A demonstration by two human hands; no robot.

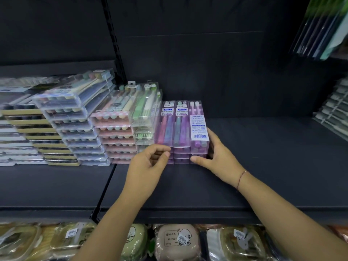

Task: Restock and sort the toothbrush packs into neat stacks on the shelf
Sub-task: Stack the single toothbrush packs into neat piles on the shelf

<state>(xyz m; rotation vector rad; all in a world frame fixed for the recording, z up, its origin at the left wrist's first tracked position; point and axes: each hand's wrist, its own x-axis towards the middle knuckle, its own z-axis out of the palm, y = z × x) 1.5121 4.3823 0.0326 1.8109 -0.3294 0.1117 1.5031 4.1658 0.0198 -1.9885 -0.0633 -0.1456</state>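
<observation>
Three short stacks of purple toothbrush packs (181, 127) stand side by side on the dark shelf (263, 166); the rightmost top pack (198, 125) shows its white barcode label. My right hand (218, 157) rests against that right stack, fingers flat along its right side and thumb across its lower front. My left hand (148, 164) hovers just in front of the left purple stack, fingers curled with the thumb near the forefinger, holding nothing. Left of these stand stacks of green packs (146, 113), pink packs (114, 132) and clear multi-brush packs (75, 117).
More flat pack stacks (20, 136) fill the far left of the shelf. Grey packs (333, 112) are piled at the right edge, and hanging items (323, 29) show at top right. Below the shelf lip lie wrapped boxes (175, 242).
</observation>
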